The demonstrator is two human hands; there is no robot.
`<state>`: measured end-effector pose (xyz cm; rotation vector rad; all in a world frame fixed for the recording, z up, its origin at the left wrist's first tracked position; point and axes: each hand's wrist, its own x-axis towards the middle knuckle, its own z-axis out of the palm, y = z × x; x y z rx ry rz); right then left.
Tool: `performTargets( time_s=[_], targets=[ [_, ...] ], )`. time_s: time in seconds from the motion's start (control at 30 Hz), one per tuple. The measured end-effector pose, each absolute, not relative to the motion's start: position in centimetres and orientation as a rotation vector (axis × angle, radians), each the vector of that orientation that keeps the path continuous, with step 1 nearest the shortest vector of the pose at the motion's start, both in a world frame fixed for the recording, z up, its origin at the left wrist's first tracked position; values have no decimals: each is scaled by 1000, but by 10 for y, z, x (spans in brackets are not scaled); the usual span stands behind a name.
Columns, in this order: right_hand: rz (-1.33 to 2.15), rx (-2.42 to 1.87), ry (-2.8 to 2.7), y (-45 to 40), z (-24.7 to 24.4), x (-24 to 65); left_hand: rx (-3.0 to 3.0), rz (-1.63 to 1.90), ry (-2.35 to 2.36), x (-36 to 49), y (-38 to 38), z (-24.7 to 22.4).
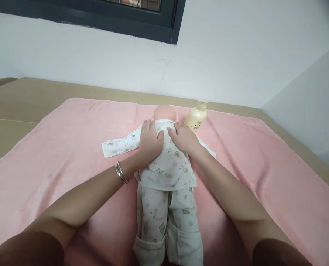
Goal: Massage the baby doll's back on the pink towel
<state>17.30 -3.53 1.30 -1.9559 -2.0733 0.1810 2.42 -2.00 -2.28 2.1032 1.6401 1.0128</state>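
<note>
A baby doll lies on a pink cloth (92,207), its bald head (164,112) toward the wall. It wears a white printed top (168,170) and matching trousers (154,214) with rolled cuffs. My left hand (150,142) rests on the left side of the doll's upper body, fingers extended and thumb apart. On the right side, near the shoulder, my right hand (183,138) lies with its thumb spread from the fingers. The left sleeve (120,146) stretches out flat; the right sleeve (208,148) is partly hidden behind my right arm.
A pale yellow pump bottle (196,117) stands just right of the doll's head, close to my right hand. The wooden table (50,88) shows around the cloth. Behind it are a white wall and a dark window frame (142,22).
</note>
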Motion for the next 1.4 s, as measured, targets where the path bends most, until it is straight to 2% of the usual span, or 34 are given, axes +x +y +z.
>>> performTargets(
  time_s=[0.17,0.27,0.47,0.63,0.77,1.0,1.1,1.3,1.4],
  targets=[
    [-22,-2000,-2242,-60,22,158,2200,714,1586,16,-5,-8],
    [18,-2012,-2284,-65,31,158,2293,651,1665,18,-9,-6],
    [196,-2049,-2194,-47,32,167,2570,711,1642,26,-34,-8],
    [43,-2104,-2257,-63,41,160,2414,573,1622,20,-16,-1],
    [173,-2094,-2288,-69,47,162,2398,550,1631,18,-11,2],
    [291,-1926,-2236,-37,25,176,2649,596,1651,25,-37,0],
    [324,-1857,-2258,-34,21,178,2584,612,1556,22,-30,-2],
    [-55,-2021,-2339,-65,35,160,2375,640,1542,18,-13,-3],
    [-120,-2054,-2328,-71,37,155,2369,661,1553,19,-15,-4]
  ],
)
